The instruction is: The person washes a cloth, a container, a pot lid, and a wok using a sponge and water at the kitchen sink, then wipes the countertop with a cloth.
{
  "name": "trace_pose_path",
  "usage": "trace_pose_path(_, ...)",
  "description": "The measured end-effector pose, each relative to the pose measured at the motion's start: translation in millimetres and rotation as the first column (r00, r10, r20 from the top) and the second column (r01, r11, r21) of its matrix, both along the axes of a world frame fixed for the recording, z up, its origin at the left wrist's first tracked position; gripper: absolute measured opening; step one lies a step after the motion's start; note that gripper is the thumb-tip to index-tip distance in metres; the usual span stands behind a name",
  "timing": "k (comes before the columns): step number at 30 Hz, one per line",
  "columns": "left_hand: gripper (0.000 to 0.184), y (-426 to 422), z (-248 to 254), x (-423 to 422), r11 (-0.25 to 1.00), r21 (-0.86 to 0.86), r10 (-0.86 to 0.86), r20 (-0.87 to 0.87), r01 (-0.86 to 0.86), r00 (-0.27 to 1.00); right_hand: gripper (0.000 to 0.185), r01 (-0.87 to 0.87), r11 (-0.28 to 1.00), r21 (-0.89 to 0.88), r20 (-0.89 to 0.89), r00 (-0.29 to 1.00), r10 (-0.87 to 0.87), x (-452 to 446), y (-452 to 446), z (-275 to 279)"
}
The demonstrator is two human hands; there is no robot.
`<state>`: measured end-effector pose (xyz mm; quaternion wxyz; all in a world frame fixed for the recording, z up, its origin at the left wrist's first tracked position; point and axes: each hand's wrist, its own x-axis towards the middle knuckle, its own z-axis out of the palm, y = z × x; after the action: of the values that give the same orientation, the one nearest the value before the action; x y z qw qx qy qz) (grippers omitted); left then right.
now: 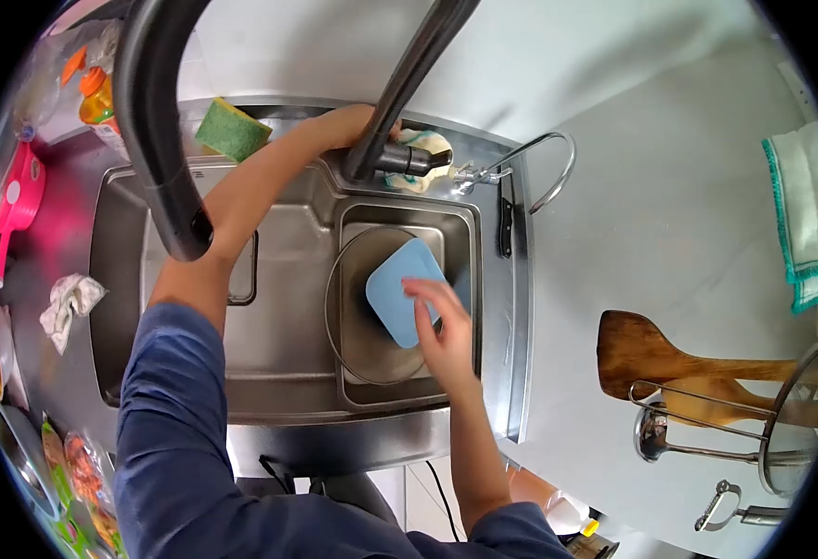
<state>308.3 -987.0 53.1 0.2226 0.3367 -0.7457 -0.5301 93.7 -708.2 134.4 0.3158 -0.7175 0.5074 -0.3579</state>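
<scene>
Blue plastic piece [392,287] is probably light, slick; I'd pinch its 3 o'clock edge. My right hand [448,337]'s loosely spread; left hand [357,121]'s mostly hidden, can't tell.

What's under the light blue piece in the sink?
A round-rimmed item shows around the light blue piece, at the smaller basin. Whatever lies directly beneath the piece is covered, and the right hand hides part of its edge.

Sink [283,331] is smooth, satin-finish metal; faucet [153,102] is semi-matt. Blue item [393,300] appears smooth matt plastic. Sponge [232,129] is rough-faced, spatula [640,354] glossy wood, ladle [652,430] polished metal.
</scene>
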Motion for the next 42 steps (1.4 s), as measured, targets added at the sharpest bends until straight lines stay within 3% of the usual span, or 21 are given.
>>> trace_pose_path(1,0.020,11,4,5,0.982,-0.137,0.137,0.068,-0.126,0.988,0.025,0.016,1.000,-0.014,-0.047,0.999,-0.017,0,-9,1)
trace_pose_path(3,0.024,50,13,15,0.962,-0.025,0.270,-0.015,-0.271,0.963,0.034,-0.017,0.992,-0.127,-0.122,0.993,0.001,-3,-39,1)
trace_pose_path(5,0.028,72,-3,29,0.682,-0.705,0.486,0.238,-0.194,0.841,0.039,0.056,0.969,-0.240,-0.168,0.981,-0.098,4,-69,-1)
trace_pose_path(6,0.028,87,-2,36,0.681,-0.709,0.485,0.246,-0.185,0.839,0.040,0.102,0.950,-0.294,-0.164,0.974,-0.155,10,-84,-4)
trace_pose_path(8,0.031,121,1,47,0.775,-0.546,0.518,0.263,-0.317,0.814,0.042,0.157,0.926,-0.343,-0.145,0.965,-0.218,25,-108,-19)
trace_pose_path(10,0.036,152,-9,54,0.761,-0.541,0.523,0.183,-0.358,0.833,0.043,0.277,0.959,-0.056,0.330,0.912,-0.244,42,-130,-36)
trace_pose_path(12,0.042,188,-2,59,0.753,-0.526,0.519,0.106,-0.395,0.848,0.044,0.325,0.945,-0.025,0.388,0.874,-0.290,43,-143,-49)
trace_pose_path(14,0.041,225,15,64,0.822,-0.132,0.568,0.126,-0.554,0.813,0.043,0.417,0.909,-0.004,0.498,0.789,-0.360,43,-151,-64)
trace_pose_path(15,0.041,239,15,68,0.821,-0.135,0.570,0.134,-0.555,0.811,0.040,0.408,0.907,0.103,0.548,0.738,-0.394,46,-144,-50)
trace_pose_path(19,0.038,288,10,94,0.691,-0.058,0.723,0.035,-0.721,0.690,0.033,0.562,0.807,-0.183,0.163,0.826,-0.539,39,-157,-39)
trace_pose_path(23,0.033,315,9,116,0.584,-0.179,0.796,0.317,-0.791,0.516,0.028,0.545,0.789,-0.283,0.061,0.831,-0.553,38,-163,-39)
trace_pose_path(26,0.028,323,7,125,0.624,-0.424,0.781,0.355,-0.656,0.514,0.030,0.561,0.782,-0.272,0.052,0.820,-0.570,35,-168,-45)
trace_pose_path(28,0.026,324,-1,128,0.475,-0.499,0.850,0.049,-0.724,0.524,0.032,0.593,0.769,-0.237,0.076,0.801,-0.594,28,-180,-58)
trace_pose_path(31,0.021,324,19,126,0.547,-0.377,0.836,0.203,-0.747,0.510,0.033,0.560,0.812,-0.165,0.016,0.824,-0.566,23,-178,-53)
trace_pose_path(33,0.020,321,21,130,0.611,-0.242,0.786,0.298,-0.754,0.542,0.032,0.568,0.809,-0.155,0.198,0.820,-0.538,26,-179,-57)
trace_pose_path(35,0.021,313,13,130,0.657,-0.105,0.725,0.361,-0.747,0.587,0.027,0.541,0.841,-0.009,0.189,0.827,-0.530,28,-176,-61)
trace_pose_path(37,0.030,307,-13,128,0.591,-0.128,0.804,0.011,-0.796,0.595,0.028,0.678,0.732,-0.072,0.342,0.706,-0.620,36,-173,-82)
trace_pose_path(38,0.034,302,-21,128,0.645,0.054,0.763,-0.110,-0.762,0.638,0.030,0.620,0.750,-0.229,0.329,0.775,-0.540,61,-142,-72)
trace_pose_path(39,0.034,296,-19,127,0.642,0.055,0.765,-0.112,-0.765,0.634,0.034,0.544,0.747,-0.383,0.302,0.838,-0.455,98,-96,-54)
trace_pose_path(40,0.033,292,-14,123,0.667,0.208,0.744,-0.234,-0.716,0.625,0.030,0.297,0.927,-0.230,0.306,0.926,-0.220,121,-66,-48)
trace_pose_path(42,0.032,289,-5,122,0.687,0.350,0.726,-0.351,-0.637,0.591,0.030,-0.074,0.995,-0.071,0.321,0.943,0.093,172,-39,-72)
